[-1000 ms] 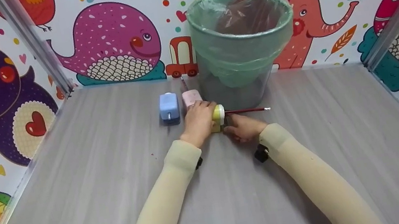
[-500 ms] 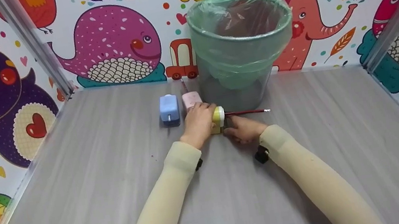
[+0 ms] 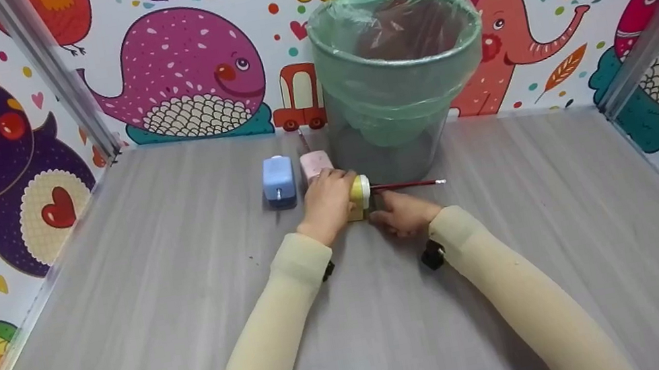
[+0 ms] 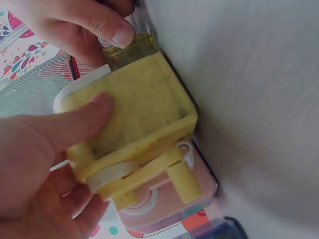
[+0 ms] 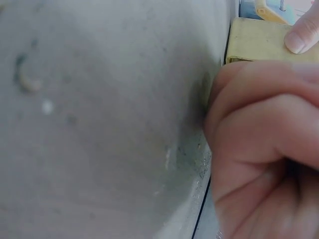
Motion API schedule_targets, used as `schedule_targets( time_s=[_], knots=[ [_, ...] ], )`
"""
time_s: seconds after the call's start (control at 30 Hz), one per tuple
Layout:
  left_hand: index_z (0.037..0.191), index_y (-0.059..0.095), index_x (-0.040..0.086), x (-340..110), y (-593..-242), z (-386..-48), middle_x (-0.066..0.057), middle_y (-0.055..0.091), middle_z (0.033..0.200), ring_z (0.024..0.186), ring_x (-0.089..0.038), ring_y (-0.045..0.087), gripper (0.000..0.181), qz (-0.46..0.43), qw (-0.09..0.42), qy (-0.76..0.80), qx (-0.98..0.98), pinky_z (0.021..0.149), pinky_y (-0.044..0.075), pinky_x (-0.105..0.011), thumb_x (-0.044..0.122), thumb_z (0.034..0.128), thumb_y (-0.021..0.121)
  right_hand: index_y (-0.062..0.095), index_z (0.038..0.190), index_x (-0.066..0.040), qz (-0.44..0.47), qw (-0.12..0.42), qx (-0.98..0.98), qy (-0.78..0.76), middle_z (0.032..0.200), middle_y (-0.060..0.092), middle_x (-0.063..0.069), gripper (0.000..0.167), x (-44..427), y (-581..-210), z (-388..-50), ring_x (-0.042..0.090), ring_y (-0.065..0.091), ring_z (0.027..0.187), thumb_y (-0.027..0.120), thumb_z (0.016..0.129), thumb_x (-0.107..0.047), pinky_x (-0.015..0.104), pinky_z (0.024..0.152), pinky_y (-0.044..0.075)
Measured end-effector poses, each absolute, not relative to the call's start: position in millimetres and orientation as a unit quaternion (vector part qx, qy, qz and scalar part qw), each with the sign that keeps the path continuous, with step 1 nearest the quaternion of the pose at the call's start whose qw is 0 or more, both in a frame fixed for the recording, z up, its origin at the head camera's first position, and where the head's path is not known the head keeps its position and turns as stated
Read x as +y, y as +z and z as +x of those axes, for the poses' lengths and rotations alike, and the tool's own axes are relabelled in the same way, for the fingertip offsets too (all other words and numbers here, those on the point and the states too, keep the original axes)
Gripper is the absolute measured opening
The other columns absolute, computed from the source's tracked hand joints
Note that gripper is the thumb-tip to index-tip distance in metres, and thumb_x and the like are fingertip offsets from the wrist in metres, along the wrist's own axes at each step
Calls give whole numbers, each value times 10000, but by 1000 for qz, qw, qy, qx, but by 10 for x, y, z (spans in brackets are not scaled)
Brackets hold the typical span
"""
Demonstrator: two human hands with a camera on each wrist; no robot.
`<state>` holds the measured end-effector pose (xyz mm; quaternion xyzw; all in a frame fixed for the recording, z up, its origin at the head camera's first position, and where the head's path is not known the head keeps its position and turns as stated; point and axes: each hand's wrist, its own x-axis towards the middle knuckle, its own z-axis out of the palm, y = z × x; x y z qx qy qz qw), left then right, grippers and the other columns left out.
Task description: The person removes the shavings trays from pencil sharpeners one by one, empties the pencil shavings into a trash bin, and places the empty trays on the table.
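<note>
A yellow crank pencil sharpener (image 4: 144, 99) lies under my left hand (image 3: 328, 206), which grips its body with the thumb on one face. A dark red pencil (image 3: 406, 184) with a white end sticks out of its white front towards the right. Beside that front, my right hand (image 3: 404, 211) has its fingers curled and pinches the see-through yellow drawer (image 4: 130, 54), which stands partly out of the body. The sharpener's crank (image 4: 184, 181) shows at the opposite end in the left wrist view. In the right wrist view, my own curled fingers hide the drawer.
Just behind my left hand lies a pink sharpener (image 3: 316, 163), with a pencil (image 3: 304, 139) pointing to the wall. A blue sharpener (image 3: 278, 177) stands left of it. The mesh bin (image 3: 395, 157) with a green liner stands close behind. Patterned walls edge the grey table (image 3: 186, 289).
</note>
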<state>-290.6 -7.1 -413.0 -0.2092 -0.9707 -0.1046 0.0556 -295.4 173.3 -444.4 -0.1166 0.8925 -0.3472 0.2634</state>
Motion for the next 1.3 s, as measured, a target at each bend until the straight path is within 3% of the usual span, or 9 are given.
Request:
schedule_targets(
  time_s=[0.4, 0.83, 1.07, 1.3],
  knots=[
    [1298, 631, 56, -90, -4145, -2898, -126, 676, 1279, 1206, -309, 595, 461, -222, 81, -106, -966, 1021, 485, -469, 153, 870, 772, 274, 1493, -59, -140, 264, 879, -373, 594, 426, -38, 509, 1749, -4450, -2959, 66, 382, 416, 488, 1054, -203, 237, 402, 341],
    [1313, 627, 66, -85, -4128, -2904, -119, 667, 1301, 1227, -300, 588, 454, -216, 68, -105, -968, 1038, 477, -469, 172, 890, 756, 300, 1485, -58, -131, 258, 881, -374, 592, 434, -44, 511, 1762, -4457, -2960, 66, 395, 419, 508, 1047, -219, 238, 403, 350],
    [1328, 616, 59, -95, -4128, -2900, -129, 661, 1308, 1229, -311, 586, 473, -218, 71, -100, -968, 1048, 471, -466, 174, 891, 757, 396, 1359, -38, -125, 252, 888, -363, 623, 456, -33, 370, 1841, -4438, -2952, 75, 419, 449, 501, 1046, -206, 246, 418, 367],
    [1327, 622, 51, -88, -4139, -2896, -134, 665, 1302, 1220, -316, 587, 486, -220, 79, -105, -967, 1044, 475, -464, 158, 877, 768, 266, 1492, -72, -138, 270, 868, -393, 610, 413, -32, 492, 1973, -4451, -2941, 71, 369, 428, 464, 1054, -174, 242, 411, 350]
  ],
)
